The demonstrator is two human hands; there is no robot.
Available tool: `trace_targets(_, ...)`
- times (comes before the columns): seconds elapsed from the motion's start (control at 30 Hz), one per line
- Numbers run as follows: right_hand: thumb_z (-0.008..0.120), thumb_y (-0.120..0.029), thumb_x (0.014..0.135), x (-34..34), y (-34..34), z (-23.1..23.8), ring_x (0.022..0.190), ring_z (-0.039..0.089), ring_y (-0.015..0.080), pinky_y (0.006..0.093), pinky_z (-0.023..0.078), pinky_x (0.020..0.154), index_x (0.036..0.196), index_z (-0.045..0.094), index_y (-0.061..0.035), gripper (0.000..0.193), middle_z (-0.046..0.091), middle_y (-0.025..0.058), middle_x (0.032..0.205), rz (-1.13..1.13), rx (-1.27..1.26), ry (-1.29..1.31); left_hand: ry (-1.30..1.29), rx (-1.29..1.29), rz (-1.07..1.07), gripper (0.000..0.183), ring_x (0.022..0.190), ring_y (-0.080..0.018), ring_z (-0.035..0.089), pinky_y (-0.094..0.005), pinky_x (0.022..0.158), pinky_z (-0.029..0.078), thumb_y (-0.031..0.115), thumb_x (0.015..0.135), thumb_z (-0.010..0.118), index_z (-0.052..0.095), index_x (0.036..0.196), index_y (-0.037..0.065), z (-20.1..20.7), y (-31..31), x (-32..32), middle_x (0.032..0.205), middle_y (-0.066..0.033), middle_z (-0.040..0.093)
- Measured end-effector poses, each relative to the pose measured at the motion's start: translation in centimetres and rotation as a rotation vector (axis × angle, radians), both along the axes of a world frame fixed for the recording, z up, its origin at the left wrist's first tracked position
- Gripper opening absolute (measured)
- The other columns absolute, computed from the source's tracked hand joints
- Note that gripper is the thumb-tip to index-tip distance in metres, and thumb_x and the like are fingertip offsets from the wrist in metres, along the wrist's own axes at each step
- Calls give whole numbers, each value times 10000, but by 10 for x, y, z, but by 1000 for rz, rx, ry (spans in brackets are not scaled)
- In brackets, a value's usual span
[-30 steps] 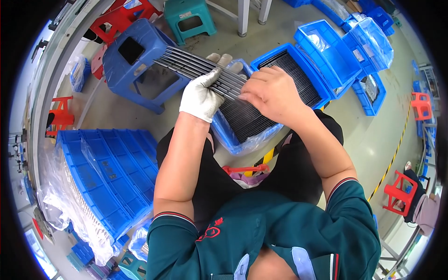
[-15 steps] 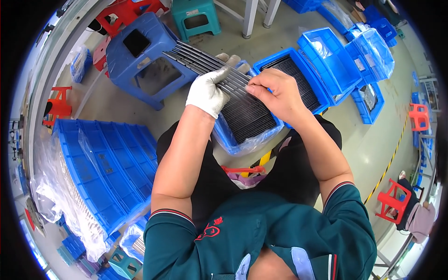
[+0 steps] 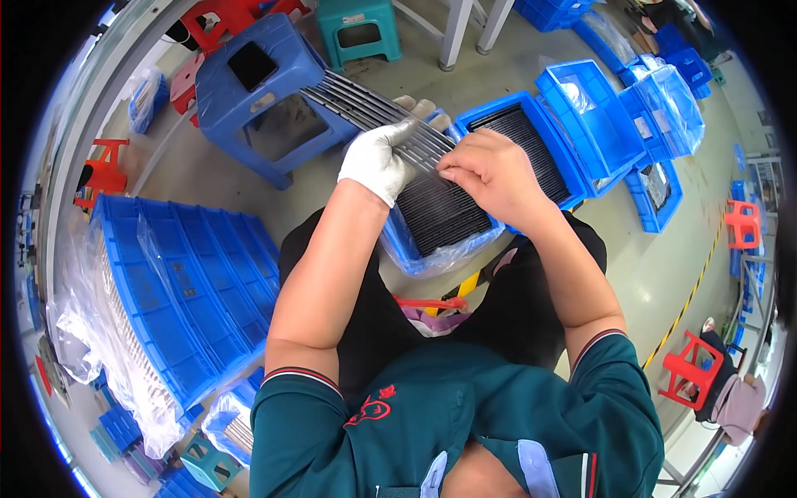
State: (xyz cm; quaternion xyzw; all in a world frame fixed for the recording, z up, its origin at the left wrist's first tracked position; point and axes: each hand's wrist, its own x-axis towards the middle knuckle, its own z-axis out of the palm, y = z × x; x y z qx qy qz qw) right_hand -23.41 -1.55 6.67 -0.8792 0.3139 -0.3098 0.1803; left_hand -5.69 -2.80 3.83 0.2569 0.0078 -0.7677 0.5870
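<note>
My left hand (image 3: 380, 163), in a white glove, is closed round a bundle of thin dark grey metal rods (image 3: 353, 103) that slants from upper left to lower right. At the lower right end of the bundle is my bare right hand (image 3: 491, 173), its thumb and fingertips pinched on the rod ends. Just what lies between those fingertips is too small to make out apart from the rods. Beneath both hands stands a blue bin (image 3: 404, 249) lined with clear plastic, and rows of dark rods (image 3: 444, 217) fill it.
To its right a second blue bin (image 3: 573, 170) holds more dark rods. Other blue bins (image 3: 586, 108) stand beyond. A blue stool (image 3: 286, 58) with a black flat object is ahead left. Stacked blue crates (image 3: 178, 290) rise at my left. A person sits far right near a red stool (image 3: 693, 369).
The view has shifted slightly. My right fingers have curled in more tightly at the rod ends, while my left hand keeps its hold on the bundle.
</note>
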Motion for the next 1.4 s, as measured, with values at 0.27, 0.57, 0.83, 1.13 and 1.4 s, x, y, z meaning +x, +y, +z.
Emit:
trace_targets(0.27,708,-50,753,0,3,5,677,575,217,309,458,617,779,656,-25,63,597,76,717,-180,115,-145,-96,73,34,161,901,-339,608,-462,760,534,-43,900,491,528,1018,60,-3,-1,-6,1024,-163,588)
trace_targets(0.57,730,-114,711,11,7,-3,709,577,253,352,461,649,747,646,-69,101,605,61,716,-55,-125,25,-50,111,75,137,812,-350,586,-463,701,518,-55,902,463,465,991,50,-9,-3,-6,941,-178,571)
trace_targets(0.83,682,-101,687,18,19,-9,763,572,193,333,446,671,777,649,-104,95,614,4,782,-14,-414,183,-85,190,112,122,759,-314,593,-424,671,519,-57,899,463,490,931,57,-14,-7,-7,907,-150,581)
trace_targets(1.13,687,-119,692,19,20,-10,742,563,200,343,445,654,746,641,-108,72,592,10,728,-33,-439,192,-84,178,131,121,765,-301,614,-418,685,520,-43,895,508,511,954,62,-23,-11,-5,899,-136,583)
trace_targets(1.4,711,-127,712,12,15,-15,747,571,245,362,469,680,764,653,-98,83,614,25,771,-34,-283,193,-25,72,75,162,940,-377,615,-515,844,526,-29,922,405,511,1013,52,-30,-8,-7,1005,-169,603)
